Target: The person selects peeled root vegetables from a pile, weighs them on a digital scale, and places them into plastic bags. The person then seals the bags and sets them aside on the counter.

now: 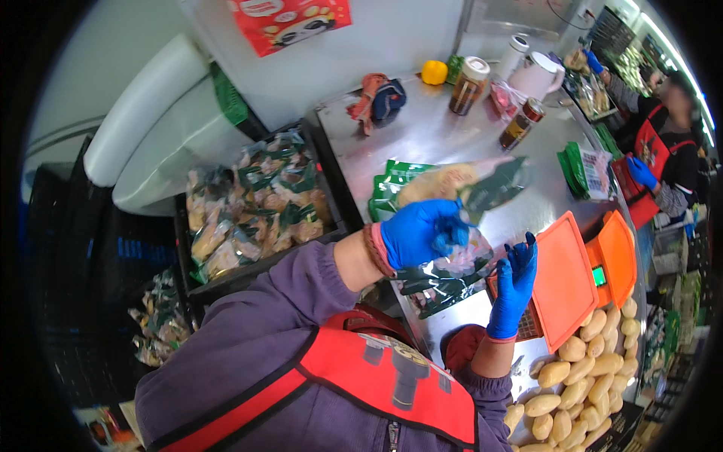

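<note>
My left hand point(426, 233), in a blue glove, pinches the end of a clear bag with green print point(491, 189). A pale tan root vegetable shows inside the bag, which is partly blurred. Under and beside it, a stack of green-printed bags point(384, 192) lies on the steel table point(361, 152). More clear bags with dark green print point(446, 294) lie below my left hand. My right hand point(514, 288), also blue-gloved, is raised with fingers apart and holds nothing. It is just left of an orange tray point(565, 282); an orange scale point(613, 260) with a lit display stands beyond.
Pale root vegetables point(576, 384) are heaped at lower right. A black crate point(333, 234) of filled bags stands left of the table, near a large plastic film roll point(147, 113). Jars point(470, 85), a kettle point(534, 76) and cloth point(375, 101) occupy the far side. A co-worker point(658, 141) stands at right.
</note>
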Demonstrator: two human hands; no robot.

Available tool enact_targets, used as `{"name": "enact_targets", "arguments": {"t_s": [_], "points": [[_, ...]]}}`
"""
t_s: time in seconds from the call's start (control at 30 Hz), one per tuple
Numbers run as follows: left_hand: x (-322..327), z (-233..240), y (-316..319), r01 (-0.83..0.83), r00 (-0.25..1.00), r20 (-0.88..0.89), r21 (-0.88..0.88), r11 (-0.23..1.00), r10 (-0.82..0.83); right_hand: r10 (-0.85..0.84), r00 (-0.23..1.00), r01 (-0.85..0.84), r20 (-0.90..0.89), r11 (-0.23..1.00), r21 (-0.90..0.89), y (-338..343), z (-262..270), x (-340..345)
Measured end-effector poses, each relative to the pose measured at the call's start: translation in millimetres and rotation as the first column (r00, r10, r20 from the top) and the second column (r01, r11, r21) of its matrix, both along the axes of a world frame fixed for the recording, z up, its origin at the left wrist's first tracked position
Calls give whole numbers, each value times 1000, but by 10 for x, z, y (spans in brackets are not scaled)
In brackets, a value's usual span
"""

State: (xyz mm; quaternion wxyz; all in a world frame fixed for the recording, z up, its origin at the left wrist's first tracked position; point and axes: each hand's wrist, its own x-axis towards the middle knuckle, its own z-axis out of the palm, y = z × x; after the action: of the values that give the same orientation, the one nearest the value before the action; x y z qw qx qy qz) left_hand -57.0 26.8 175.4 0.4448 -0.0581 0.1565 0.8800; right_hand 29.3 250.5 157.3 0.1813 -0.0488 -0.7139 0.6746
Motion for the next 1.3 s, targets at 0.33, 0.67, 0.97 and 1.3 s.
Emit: {"name": "enact_targets", "arguments": {"t_s": [0.33,0.67,0.97,1.3], "points": [[1531,145,-508,-61,998,-1,-45,997,61,505,863,-455,-8,772,-443,-516,-222,451],[2012,-117,-1392,-901,371,-922,-329,281,110,524,851,-524,30,852,3,-1551,-355,588],[1653,-860,-2683,-903,421,-724,-391,178,547,737,652,-750,-179,661,-14,-2761,156,156],[1282,-2703,-4475,-743,166,-75,-665,75,983,527,818,-486,230,848,-212,-2329,-627,209]]}}
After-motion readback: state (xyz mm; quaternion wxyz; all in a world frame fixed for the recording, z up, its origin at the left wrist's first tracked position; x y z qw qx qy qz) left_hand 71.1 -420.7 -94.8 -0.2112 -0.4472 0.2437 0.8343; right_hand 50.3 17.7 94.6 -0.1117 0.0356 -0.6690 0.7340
